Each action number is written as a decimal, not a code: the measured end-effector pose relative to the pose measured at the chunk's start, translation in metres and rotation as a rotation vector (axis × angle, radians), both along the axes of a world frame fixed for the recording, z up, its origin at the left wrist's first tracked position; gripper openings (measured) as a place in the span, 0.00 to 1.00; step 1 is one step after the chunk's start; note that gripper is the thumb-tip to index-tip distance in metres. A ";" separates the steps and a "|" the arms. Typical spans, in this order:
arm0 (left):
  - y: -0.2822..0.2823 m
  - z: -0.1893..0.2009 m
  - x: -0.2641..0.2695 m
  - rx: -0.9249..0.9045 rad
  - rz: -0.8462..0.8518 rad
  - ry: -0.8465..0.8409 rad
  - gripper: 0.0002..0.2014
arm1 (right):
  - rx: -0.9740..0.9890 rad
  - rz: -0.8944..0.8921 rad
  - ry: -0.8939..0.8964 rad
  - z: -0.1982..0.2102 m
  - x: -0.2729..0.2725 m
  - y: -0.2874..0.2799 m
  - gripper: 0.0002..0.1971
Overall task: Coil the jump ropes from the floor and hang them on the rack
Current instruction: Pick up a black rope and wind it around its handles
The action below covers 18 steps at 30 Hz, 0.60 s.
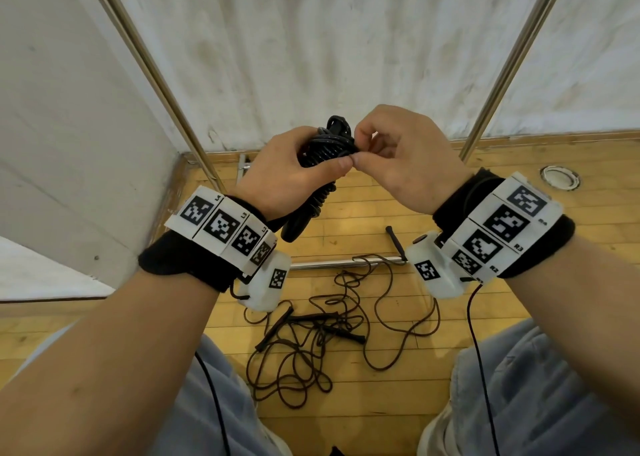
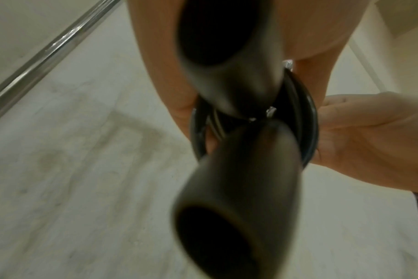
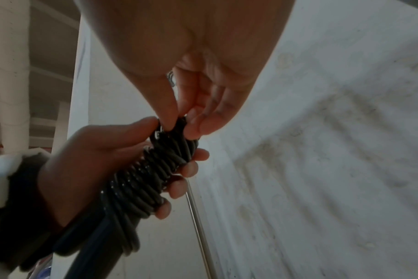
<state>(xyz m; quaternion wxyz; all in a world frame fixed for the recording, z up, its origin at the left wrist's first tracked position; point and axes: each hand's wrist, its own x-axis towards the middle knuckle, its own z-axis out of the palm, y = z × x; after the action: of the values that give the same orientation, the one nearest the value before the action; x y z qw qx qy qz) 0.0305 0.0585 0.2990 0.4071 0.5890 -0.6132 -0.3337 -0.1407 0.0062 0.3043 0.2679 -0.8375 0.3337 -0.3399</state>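
Head view, mid-frame: the coiled jump rope (image 1: 325,147), a light, springy cord, is best held round its wrapped middle; left hand (image 1: 287,171) grasps it there, right hand (image 1: 398,154) pinches its top loop; loose ropes (image 1: 332,327) lie lower centre on the floor

Left wrist view: two blurred handles (image 2: 236,169) fill the centre

Right wrist view: fingertips (image 3: 170,117) nip the end loop at centre

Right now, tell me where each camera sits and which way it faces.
Head: worn on the head, looks forward and down at both hands, left hand and right hand, on the coiled rope; forearms, knees and loose ropes on the floor show.
Left wrist: looks along the left hand at two blurred rope handles; palm shows.
Right wrist: looks along the right hand, its fingertips pinching the coil's end; left hand shows.
Shared: the coiled rope.
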 end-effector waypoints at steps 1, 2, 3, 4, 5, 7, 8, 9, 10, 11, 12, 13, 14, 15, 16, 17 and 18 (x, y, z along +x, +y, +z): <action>-0.001 0.001 0.000 -0.003 0.002 0.009 0.16 | -0.012 -0.001 0.002 0.001 -0.001 0.000 0.07; -0.001 0.001 0.000 0.000 0.002 0.010 0.16 | -0.022 -0.003 0.004 0.001 -0.001 -0.001 0.07; -0.001 0.001 0.000 0.009 -0.002 0.003 0.17 | -0.027 -0.004 0.003 0.001 -0.001 -0.001 0.08; -0.002 0.000 0.000 0.020 -0.014 -0.008 0.18 | -0.029 -0.005 0.001 0.000 -0.001 0.000 0.08; -0.002 0.000 0.000 0.029 -0.028 -0.020 0.17 | -0.033 -0.006 0.000 0.000 -0.001 0.001 0.08; -0.002 0.000 0.000 0.031 -0.046 -0.048 0.15 | -0.051 -0.013 -0.002 -0.002 -0.002 0.002 0.08; -0.001 0.000 -0.001 0.031 -0.056 -0.054 0.15 | -0.058 -0.017 -0.005 -0.002 -0.002 0.003 0.08; -0.001 0.000 -0.001 0.034 -0.070 -0.047 0.14 | -0.062 -0.023 -0.012 -0.001 -0.002 0.005 0.08; 0.000 0.001 -0.002 0.040 -0.088 -0.029 0.13 | -0.064 -0.033 -0.023 -0.001 -0.002 0.006 0.07; 0.000 0.001 -0.002 0.047 -0.104 -0.002 0.12 | -0.066 -0.044 -0.040 0.000 -0.002 0.007 0.07; 0.001 0.002 -0.003 0.050 -0.116 0.029 0.12 | -0.063 -0.055 -0.064 0.001 -0.001 0.008 0.07; 0.002 0.003 -0.003 0.047 -0.118 0.058 0.12 | -0.052 -0.061 -0.092 0.002 0.000 0.009 0.06; 0.003 0.004 -0.003 0.040 -0.110 0.083 0.14 | -0.034 -0.061 -0.116 0.003 0.000 0.009 0.06; 0.004 0.005 -0.003 0.030 -0.099 0.097 0.16 | -0.010 -0.057 -0.132 0.003 0.001 0.009 0.06; 0.005 0.005 -0.002 0.022 -0.088 0.102 0.17 | 0.012 -0.052 -0.140 0.004 0.001 0.009 0.07; 0.005 0.006 -0.002 0.017 -0.082 0.101 0.18 | 0.029 -0.046 -0.142 0.005 0.002 0.009 0.07; 0.006 0.006 -0.002 0.017 -0.081 0.102 0.18 | 0.040 -0.043 -0.144 0.005 0.002 0.009 0.08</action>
<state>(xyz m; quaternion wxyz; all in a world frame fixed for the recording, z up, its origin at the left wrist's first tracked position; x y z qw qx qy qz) 0.0288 0.0643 0.3052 0.4190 0.5495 -0.6121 -0.3845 -0.1391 0.0154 0.3092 0.3003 -0.7980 0.3382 -0.3983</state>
